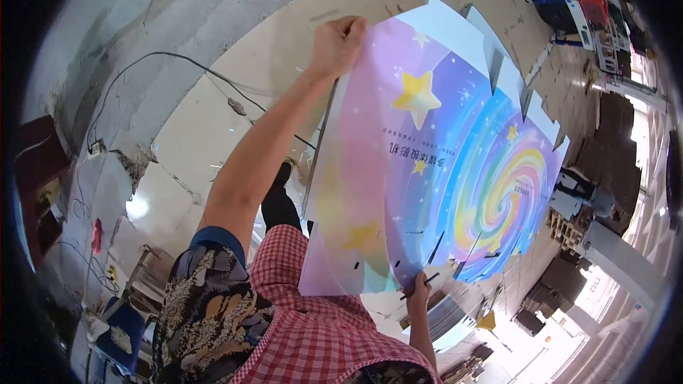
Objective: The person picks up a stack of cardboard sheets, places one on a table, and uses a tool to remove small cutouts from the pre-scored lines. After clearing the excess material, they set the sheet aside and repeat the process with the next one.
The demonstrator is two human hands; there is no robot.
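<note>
A large printed cardboard box blank (427, 149) fills the middle of the view, tilted and raised in front of my body. It carries a pastel swirl, yellow stars and dark lettering, with white tabs along its upper edge and slits near the lower one. At its upper left corner, my left hand (338, 46) is closed on the edge, fingers curled. Lower down, my right hand (417, 290) grips the bottom edge; some of its fingers are hidden behind the board. Below the blank is my red checked apron (320, 334).
A black cable (153, 55) crosses the cracked floor on the left. At lower left stands a blue-seated chair (117, 334). Stacked brown cardboard (615, 142) lies at right, near another person (583, 195) and a wooden pallet (564, 231). Machinery (590, 7) stands at upper right.
</note>
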